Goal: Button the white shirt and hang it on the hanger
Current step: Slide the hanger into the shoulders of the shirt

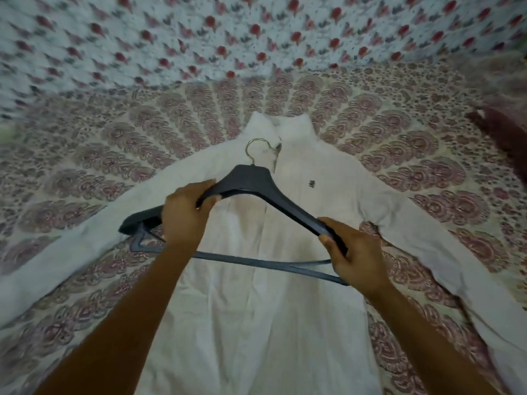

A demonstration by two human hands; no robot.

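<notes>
The white shirt (pixel 299 309) lies flat on the bed, front up, collar at the far end and both sleeves spread out to the sides. A small dark logo marks its chest on the right. Above the shirt's chest I hold a dark blue-grey hanger (pixel 256 181) with a metal hook that points toward the collar. My left hand (pixel 186 212) grips the hanger's left shoulder arm. My right hand (pixel 352 252) grips the end of its right shoulder arm, where the thin bottom bar meets it.
A bedsheet (pixel 142 155) with a pink and maroon mandala print covers the bed under the shirt. A second cloth (pixel 199 38) with red flower motifs lies across the far side. A dark maroon item (pixel 502 132) sits at the right edge.
</notes>
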